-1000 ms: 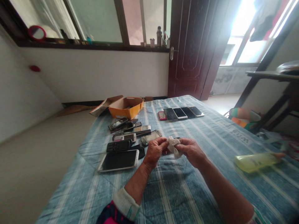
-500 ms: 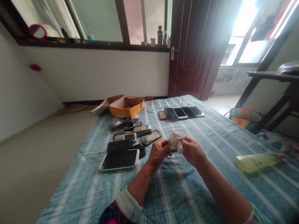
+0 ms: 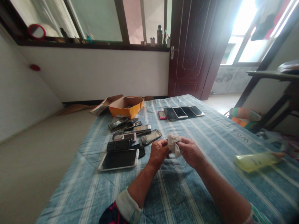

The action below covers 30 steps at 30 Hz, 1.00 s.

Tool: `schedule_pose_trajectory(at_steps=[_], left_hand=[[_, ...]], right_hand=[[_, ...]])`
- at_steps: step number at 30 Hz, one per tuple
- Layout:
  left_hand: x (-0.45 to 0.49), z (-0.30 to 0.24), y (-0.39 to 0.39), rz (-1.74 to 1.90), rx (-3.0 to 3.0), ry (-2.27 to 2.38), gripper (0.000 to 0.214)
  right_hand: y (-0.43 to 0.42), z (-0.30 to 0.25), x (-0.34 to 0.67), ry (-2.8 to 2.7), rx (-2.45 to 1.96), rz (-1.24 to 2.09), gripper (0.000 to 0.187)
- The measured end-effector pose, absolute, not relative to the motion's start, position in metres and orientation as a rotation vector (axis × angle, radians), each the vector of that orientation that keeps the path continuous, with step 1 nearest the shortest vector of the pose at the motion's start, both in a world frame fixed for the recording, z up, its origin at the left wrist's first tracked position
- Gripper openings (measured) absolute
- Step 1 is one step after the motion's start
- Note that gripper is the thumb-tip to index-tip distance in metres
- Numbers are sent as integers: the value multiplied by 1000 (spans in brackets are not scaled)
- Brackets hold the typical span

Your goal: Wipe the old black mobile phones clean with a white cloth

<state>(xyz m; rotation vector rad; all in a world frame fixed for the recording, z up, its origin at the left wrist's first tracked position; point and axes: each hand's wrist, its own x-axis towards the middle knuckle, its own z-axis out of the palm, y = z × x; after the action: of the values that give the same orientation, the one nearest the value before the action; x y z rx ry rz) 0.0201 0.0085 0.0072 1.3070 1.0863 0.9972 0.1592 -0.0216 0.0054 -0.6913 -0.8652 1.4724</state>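
Observation:
My right hand [image 3: 192,151] is closed on a crumpled white tissue [image 3: 174,144]. My left hand [image 3: 158,152] pinches a small dark, phone-like thing, of which just a sliver shows; the tissue and fingers cover the rest. The tissue is pressed against that thing between the two hands. Left of my left hand lie several old phones: a silver-framed phone [image 3: 151,137], a black keypad phone [image 3: 119,145] and a large white phone [image 3: 119,160] nearest to me.
An open orange box [image 3: 127,111] stands at the bed's far left. Beyond my hands, several phones form a row, with a small pink phone [image 3: 162,115] at its left end. A yellow translucent bottle [image 3: 255,161] lies on the right of the striped bedsheet [image 3: 177,196].
The tissue and my right hand have shifted slightly left and down. My left hand keeps its pinch nearly in place. The phones on the bed have not moved.

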Motion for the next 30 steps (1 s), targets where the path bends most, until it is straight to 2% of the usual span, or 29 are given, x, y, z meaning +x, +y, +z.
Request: schedule_pose_trajectory(at_steps=[4, 8, 11, 14, 18, 24, 30], left_hand=[[14, 11, 7, 1060, 1617, 1042, 18], [10, 10, 10, 1102, 1948, 1107, 19], [7, 5, 16, 1079, 1950, 1261, 19], [2, 3, 24, 1121, 1998, 1429, 6], [-7, 7, 33, 1007, 2142, 1497, 29], [-13, 4, 34, 696, 2363, 1386, 57], [-15, -3, 35, 590, 2400, 1363, 56]], right_hand=[[-26, 10, 154, -1022, -738, 1433, 18], [-26, 12, 156, -1077, -930, 1265, 21], [-20, 10, 169, -1063, -1139, 1036, 24], [-11, 4, 187, -1103, -1374, 678, 25], [-6, -3, 196, -1387, -1643, 277, 21], [-15, -3, 164, -1915, -1892, 12, 19], [-14, -1, 154, -2104, -1976, -179, 29]])
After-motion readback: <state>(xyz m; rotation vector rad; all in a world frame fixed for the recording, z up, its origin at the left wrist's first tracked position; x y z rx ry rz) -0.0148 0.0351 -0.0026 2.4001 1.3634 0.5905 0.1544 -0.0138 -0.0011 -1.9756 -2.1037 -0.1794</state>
